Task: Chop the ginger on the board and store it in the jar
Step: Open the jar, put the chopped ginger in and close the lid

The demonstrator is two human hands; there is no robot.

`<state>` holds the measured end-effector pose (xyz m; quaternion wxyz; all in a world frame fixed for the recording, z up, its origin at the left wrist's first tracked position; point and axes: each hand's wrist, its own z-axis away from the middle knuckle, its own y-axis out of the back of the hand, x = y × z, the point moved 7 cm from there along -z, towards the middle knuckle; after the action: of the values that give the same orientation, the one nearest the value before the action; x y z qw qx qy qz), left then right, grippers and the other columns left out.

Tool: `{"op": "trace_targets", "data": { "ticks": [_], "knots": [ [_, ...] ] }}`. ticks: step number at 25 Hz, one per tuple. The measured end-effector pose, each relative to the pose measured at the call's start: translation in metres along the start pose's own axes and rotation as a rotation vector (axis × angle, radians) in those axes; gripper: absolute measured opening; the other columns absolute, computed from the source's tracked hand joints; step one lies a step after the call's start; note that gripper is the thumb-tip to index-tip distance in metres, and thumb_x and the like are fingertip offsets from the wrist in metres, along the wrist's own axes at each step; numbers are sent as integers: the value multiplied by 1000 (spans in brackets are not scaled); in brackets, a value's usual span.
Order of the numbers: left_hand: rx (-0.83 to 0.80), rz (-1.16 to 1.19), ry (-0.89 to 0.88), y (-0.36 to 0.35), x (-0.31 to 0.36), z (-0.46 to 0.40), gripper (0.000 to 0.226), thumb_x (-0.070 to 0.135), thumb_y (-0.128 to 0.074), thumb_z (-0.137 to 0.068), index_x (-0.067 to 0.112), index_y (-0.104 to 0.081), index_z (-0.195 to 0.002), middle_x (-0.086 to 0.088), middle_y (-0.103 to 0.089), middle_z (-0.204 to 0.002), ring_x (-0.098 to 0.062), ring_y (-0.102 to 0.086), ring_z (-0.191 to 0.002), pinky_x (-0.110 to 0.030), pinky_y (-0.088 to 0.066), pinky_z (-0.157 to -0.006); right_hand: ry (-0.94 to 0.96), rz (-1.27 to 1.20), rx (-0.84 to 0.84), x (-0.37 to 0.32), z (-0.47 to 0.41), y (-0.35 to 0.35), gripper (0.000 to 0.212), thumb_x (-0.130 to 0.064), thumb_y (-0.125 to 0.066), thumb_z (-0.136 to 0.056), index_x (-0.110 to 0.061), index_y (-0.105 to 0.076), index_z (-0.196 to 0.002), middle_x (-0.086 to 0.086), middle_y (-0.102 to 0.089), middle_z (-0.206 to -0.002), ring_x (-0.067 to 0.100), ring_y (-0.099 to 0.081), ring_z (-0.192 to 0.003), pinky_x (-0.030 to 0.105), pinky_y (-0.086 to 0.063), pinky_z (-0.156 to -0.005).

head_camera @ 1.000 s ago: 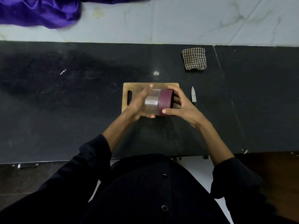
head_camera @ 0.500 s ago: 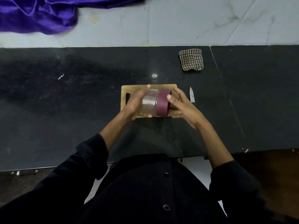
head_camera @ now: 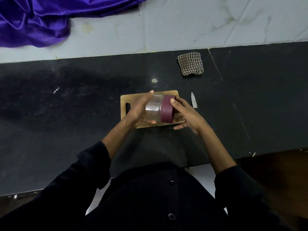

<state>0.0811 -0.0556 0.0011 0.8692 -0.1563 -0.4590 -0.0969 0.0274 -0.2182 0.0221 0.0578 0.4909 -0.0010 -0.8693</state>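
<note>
Head view, sole view. Item: jar (head_camera: 152, 108), clear-walled, lying on its side in the air just over the wooden board (head_camera: 131, 99), mouth turned to the person's right. Fitted: maroon lid (head_camera: 166, 111), seated on the mouth. Left hand (head_camera: 140, 108): grip closed round the clear body, fingers curled over the far side, thumb beneath. Right hand (head_camera: 185, 112): grip on the lid, thumb laid over the lid's near upper edge, fingers curled behind the lid's flat face; the lower fingers hang straighter below. Ginger: none loose on the board that can be made out; a brownish trace shows low inside the jar, too dim to name. Knife (head_camera: 193, 101): blade lying on the bench just right of the board, handle hidden behind the right wrist. Checked cloth (head_camera: 190, 65): folded, far side of the bench, well apart from the board. Purple fabric (head_camera: 33, 22): bunched on the pale floor beyond the bench. Step in hand, judged: turning the lid on its thread, most likely sealing. Handling note: hold the body fixed with the left grip and let only the right wrist rotate; keep lid and mouth square so the thread does not cross; tip the jar upright before setting it down; keep the right forearm off the blade.
</note>
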Motion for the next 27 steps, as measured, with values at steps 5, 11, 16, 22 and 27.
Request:
{"op": "trace_targets", "data": {
  "ticks": [5, 11, 16, 22, 27],
  "knots": [
    [-15, 3, 58, -6, -5, -7, 79, 76, -62, -67, 26, -54, -127, -12, -51, -133, -36, -57, -114, -45, -56, -66, 178, 5, 25, -11, 10, 13, 62, -24, -73, -87, -37, -41, -138, -13, -48, -125, 11, -56, -111, 21, -57, -72],
    [-79, -21, 111, -49, 1, -14, 63, 70, -52, -81, 25, -57, -125, -11, -60, -125, -33, -61, -110, -44, -56, -66, 322, 178, 46, -11, 23, 51, 84, -17, -84, -75, -40, -38, -142, -12, -39, -136, 6, -47, -121, 13, -50, -84],
    [-62, -37, 182, -89, 9, -28, 55, 65, -47, -85, 27, -61, -122, -7, -68, -116, -28, -67, -102, -42, -57, -64, 394, 345, 120, -8, 34, 110, 94, -14, -87, -69, -38, -36, -144, -5, -34, -146, 10, -38, -132, 27, -41, -104],
    [-17, -6, 143, -112, 19, -50, 59, 64, -50, -85, 20, -61, -122, -12, -64, -117, -29, -68, -92, -42, -56, -62, 140, 598, 371, 25, 11, 195, 92, -31, -85, -72, -39, -33, -148, 5, -35, -147, 28, -36, -134, 42, -35, -111],
    [15, -5, 136, -126, 16, -56, 55, 64, -50, -86, 22, -63, -119, -11, -62, -123, -31, -66, -98, -44, -56, -65, 44, 954, 386, 33, -9, 213, 90, -46, -78, -76, -38, -30, -151, 10, -31, -151, 38, -33, -133, 49, -29, -111]
  ]
}}
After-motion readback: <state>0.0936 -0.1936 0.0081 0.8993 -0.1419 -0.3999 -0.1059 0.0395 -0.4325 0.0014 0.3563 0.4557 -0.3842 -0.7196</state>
